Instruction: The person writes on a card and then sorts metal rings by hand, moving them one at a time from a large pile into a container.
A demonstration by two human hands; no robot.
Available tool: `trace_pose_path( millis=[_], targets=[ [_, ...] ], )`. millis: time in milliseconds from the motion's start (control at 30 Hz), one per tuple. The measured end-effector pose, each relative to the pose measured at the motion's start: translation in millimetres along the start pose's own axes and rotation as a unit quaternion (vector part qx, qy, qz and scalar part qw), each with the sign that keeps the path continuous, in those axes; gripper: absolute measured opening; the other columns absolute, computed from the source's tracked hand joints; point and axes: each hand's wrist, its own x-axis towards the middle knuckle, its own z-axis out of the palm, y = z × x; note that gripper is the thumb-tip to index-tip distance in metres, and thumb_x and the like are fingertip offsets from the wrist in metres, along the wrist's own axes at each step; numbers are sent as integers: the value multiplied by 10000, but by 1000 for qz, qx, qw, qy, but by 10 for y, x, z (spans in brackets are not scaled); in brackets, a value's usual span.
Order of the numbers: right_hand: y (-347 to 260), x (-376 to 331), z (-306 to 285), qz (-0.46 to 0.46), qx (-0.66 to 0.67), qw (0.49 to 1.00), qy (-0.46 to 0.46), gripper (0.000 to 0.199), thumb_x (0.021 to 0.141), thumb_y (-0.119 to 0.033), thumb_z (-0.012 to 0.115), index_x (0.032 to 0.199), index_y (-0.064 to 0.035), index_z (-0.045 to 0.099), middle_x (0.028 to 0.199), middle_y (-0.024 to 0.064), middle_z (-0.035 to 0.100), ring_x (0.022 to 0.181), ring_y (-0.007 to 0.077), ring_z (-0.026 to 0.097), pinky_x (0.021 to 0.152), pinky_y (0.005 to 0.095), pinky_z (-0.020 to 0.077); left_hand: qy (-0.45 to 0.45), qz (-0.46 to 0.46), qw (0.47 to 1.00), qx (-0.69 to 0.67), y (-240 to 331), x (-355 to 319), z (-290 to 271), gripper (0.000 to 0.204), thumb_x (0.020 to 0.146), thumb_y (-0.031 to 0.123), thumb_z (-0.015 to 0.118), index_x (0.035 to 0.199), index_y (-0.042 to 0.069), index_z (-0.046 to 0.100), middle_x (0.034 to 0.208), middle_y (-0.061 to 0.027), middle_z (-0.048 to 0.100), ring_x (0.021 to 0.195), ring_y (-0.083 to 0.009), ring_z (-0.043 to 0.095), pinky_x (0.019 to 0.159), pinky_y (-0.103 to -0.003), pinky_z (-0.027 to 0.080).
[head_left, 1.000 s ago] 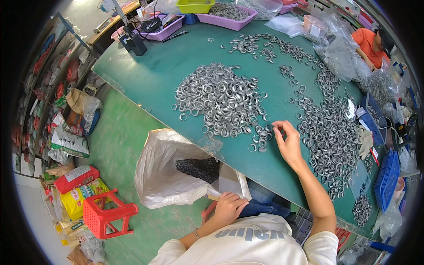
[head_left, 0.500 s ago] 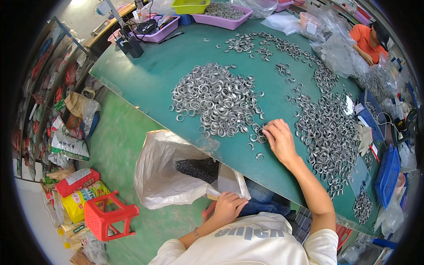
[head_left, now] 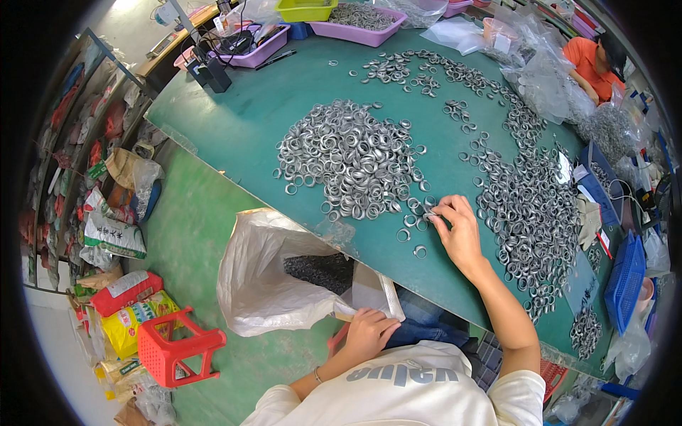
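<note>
Rings of grey metal (head_left: 413,206) lay in a small loose cluster on the green table (head_left: 442,163), and this cluster was directly to the left of your right hand (head_left: 458,231), at the very tips of its fingers. Your thumb and forefinger were bent toward each other with only a narrow gap, and one ring seemed to be at them; whether you pinched it or only touched it could not be told with certainty. Each ring was round, so it offered no long axis to follow. One single ring (head_left: 420,251) lay slightly apart, a little nearer to your body. Your right hand was clearly the nearer one to the cluster, because your left hand (head_left: 368,332) was outside the table edge, with its fingers bent over the near rim of a white sack (head_left: 259,277), which it appeared to hold. The mouth of this sack was open, and small dark pieces (head_left: 320,272) were visible inside. Farther to the left and away from you was a big heap (head_left: 348,160) of similar rings, its edge almost joining the cluster. On the other side of your right hand there was a wide spread (head_left: 533,220) of rings, so the hand was between the two groups, its fingers directed to the left.
</note>
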Motion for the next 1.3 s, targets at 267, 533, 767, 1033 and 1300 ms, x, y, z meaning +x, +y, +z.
trace_pose_path(
  millis=[267, 533, 767, 1033, 1300],
  targets=[
    [-506, -103, 22, 91, 248, 962, -66, 85, 819, -76, 720, 843, 3, 698, 859, 53, 612, 697, 108, 552, 585, 249, 429, -7, -6, 1000, 1, -5, -13, -2, 92, 775, 145, 738, 827, 71, 721, 728, -62, 638, 718, -243, 600, 745, -375, 430],
    [-666, -171, 228, -26, 136, 986, -96, 188, 827, -67, 677, 991, -1, 614, 960, 144, 603, 880, 314, 599, 772, 380, 489, 2, -3, 1000, -3, 1, -14, -5, 100, 772, 151, 740, 823, 67, 722, 714, -66, 630, 714, -242, 595, 744, -379, 433],
    [-14, -2, 128, -4, -35, 999, -5, 131, 777, -45, 695, 883, -2, 631, 886, 123, 579, 892, 309, 557, 796, 403, 451, -2, -4, 1000, 2, 5, -19, 20, 99, 778, 162, 737, 824, 75, 726, 719, -61, 635, 718, -245, 598, 761, -386, 438],
    [-173, -107, 146, -40, -97, 994, -11, 138, 752, -98, 727, 839, -26, 648, 916, 88, 567, 893, 273, 537, 758, 391, 410, 12, 6, 1000, 8, -15, -33, 34, 94, 797, 171, 721, 807, 77, 717, 702, -52, 621, 699, -238, 599, 744, -373, 443],
    [-151, -89, 130, 10, -119, 991, -57, 114, 773, -79, 694, 855, -24, 638, 905, 104, 557, 911, 287, 539, 791, 409, 417, -4, -6, 1000, 0, 12, -32, 11, 97, 777, 153, 737, 831, 73, 728, 738, -59, 647, 730, -241, 604, 755, -378, 434]
  ],
)
